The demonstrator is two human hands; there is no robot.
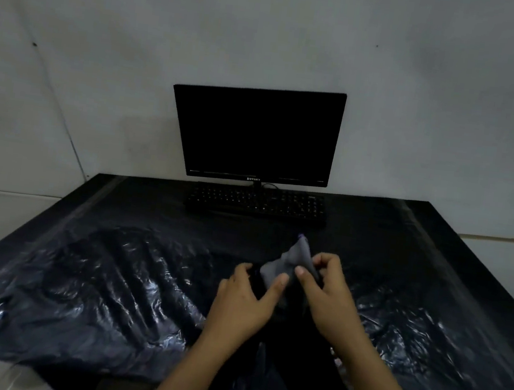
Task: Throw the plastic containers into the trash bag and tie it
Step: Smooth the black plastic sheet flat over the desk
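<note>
hands (282,292) before keyboard (256,202), monitor (255,134)

Glossy black trash bag (103,276); black monitor (256,133).

A dark table (440,223) stands against a pale wall, its near half draped in crinkled, glossy black plastic sheeting (109,280). At the far edge sit a black keyboard (256,202) and — just behind it — a dark monitor (256,133).
</note>
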